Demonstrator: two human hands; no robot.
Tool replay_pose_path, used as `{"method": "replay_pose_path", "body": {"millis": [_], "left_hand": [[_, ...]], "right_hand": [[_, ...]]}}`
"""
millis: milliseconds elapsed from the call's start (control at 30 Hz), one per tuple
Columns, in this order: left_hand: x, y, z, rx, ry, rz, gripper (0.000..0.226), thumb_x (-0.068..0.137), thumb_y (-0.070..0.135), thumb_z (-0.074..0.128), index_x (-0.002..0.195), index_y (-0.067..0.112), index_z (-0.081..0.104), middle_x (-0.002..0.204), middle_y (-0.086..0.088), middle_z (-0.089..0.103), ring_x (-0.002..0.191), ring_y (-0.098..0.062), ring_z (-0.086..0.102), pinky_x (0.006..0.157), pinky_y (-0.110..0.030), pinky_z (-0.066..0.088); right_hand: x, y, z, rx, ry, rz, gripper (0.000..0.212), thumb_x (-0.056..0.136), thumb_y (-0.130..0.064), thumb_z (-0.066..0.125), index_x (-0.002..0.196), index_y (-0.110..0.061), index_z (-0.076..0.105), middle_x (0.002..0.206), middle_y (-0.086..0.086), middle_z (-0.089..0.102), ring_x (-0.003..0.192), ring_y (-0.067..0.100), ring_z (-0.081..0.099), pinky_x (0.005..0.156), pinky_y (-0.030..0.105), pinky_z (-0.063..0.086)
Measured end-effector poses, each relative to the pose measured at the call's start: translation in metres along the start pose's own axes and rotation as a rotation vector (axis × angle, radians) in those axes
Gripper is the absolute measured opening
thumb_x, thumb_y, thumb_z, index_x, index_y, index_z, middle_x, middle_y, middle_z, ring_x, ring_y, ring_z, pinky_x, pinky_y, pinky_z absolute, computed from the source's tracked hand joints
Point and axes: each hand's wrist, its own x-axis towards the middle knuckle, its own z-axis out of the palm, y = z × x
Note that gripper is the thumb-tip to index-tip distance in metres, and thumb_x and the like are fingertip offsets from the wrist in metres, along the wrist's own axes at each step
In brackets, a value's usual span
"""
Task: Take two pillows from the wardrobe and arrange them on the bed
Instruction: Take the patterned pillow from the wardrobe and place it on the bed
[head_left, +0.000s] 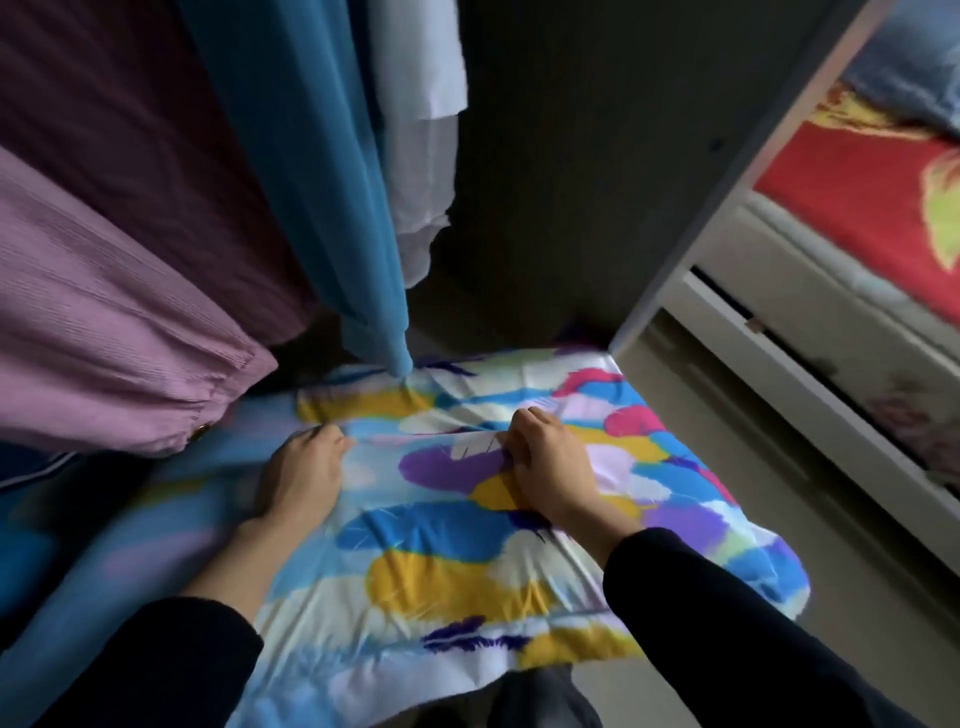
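Note:
A pillow (467, 561) with a bright feather print in blue, yellow, purple and pink lies flat at the wardrobe's bottom, half sticking out toward me. My left hand (301, 478) presses on its left part, fingers curled into the cover. My right hand (545, 462) pinches a fold of the cover near the pillow's middle. To the left, blurred fabric (130, 545) in the same blue print shows under the left hand; I cannot tell whether it is a second pillow. The bed (852, 208) with a red flowered sheet stands at the right.
Hanging clothes fill the wardrobe above the pillow: a pink garment (104, 338), a dark maroon one (130, 130), a teal one (322, 182) and a white one (421, 130). The wardrobe's white side panel (727, 182) stands between wardrobe and bed. The bed's white base (810, 374) runs along the floor.

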Motion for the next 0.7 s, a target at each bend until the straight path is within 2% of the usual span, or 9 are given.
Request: {"method": "replay_pose_path", "body": {"millis": [67,167,267,367,467,567,700], "left_hand": [[-0.022,0.014,-0.019,-0.003,-0.003,0.005,0.018,0.087,0.007,0.056,0.073,-0.005,0.057,0.08,-0.035,0.064,0.079,-0.047,0.06,0.065,-0.05,0.046],[-0.055,0.034,-0.049,-0.015,-0.005,0.03,0.018,0.085,0.001,0.057,0.068,-0.005,0.055,0.074,-0.035,0.062,0.075,-0.047,0.06,0.062,-0.05,0.046],[-0.085,0.052,-0.077,-0.034,0.005,0.033,0.019,0.086,0.001,0.056,0.069,-0.005,0.056,0.072,-0.034,0.062,0.073,-0.047,0.06,0.062,-0.051,0.047],[-0.113,0.073,-0.103,-0.059,0.025,0.073,0.024,0.085,0.011,0.048,0.068,-0.004,0.055,0.07,-0.033,0.062,0.07,-0.047,0.06,0.06,-0.049,0.048],[-0.136,0.098,-0.123,-0.087,0.022,0.099,0.021,0.085,0.01,0.049,0.067,-0.002,0.053,0.069,-0.031,0.062,0.068,-0.047,0.06,0.058,-0.048,0.046],[-0.151,0.13,-0.132,-0.102,0.005,0.144,0.021,0.086,0.01,0.048,0.067,0.001,0.052,0.07,-0.029,0.062,0.069,-0.045,0.06,0.057,-0.045,0.045],[-0.157,0.191,-0.119,-0.131,-0.047,0.15,0.019,0.089,0.006,0.055,0.07,0.002,0.055,0.079,-0.028,0.065,0.079,-0.043,0.061,0.064,-0.045,0.046]], "right_hand": [[-0.016,-0.013,-0.029,-0.001,-0.028,-0.016,0.021,0.08,-0.005,0.057,0.066,-0.011,0.043,0.076,0.019,0.056,0.071,0.035,0.052,0.057,0.04,0.035],[-0.045,-0.03,-0.066,-0.021,-0.041,-0.029,0.018,0.081,-0.008,0.057,0.068,-0.006,0.047,0.075,0.018,0.056,0.07,0.035,0.051,0.055,0.035,0.029],[-0.07,-0.047,-0.098,-0.044,-0.053,-0.062,0.015,0.082,-0.009,0.056,0.07,-0.006,0.048,0.077,0.017,0.055,0.074,0.034,0.051,0.057,0.038,0.034],[-0.094,-0.061,-0.133,-0.074,-0.046,-0.108,0.015,0.084,-0.011,0.055,0.072,-0.007,0.048,0.078,0.015,0.055,0.076,0.032,0.05,0.057,0.039,0.037],[-0.122,-0.068,-0.169,-0.113,-0.041,-0.148,0.013,0.085,-0.013,0.055,0.074,-0.007,0.05,0.079,0.013,0.055,0.076,0.031,0.05,0.058,0.04,0.041],[-0.147,-0.062,-0.207,-0.144,-0.032,-0.163,0.013,0.084,-0.01,0.057,0.073,-0.006,0.05,0.078,0.013,0.055,0.077,0.031,0.05,0.059,0.042,0.042],[-0.169,-0.028,-0.261,-0.169,-0.018,-0.118,0.012,0.08,-0.003,0.057,0.07,-0.004,0.05,0.076,0.014,0.055,0.078,0.032,0.051,0.059,0.043,0.042]]}}
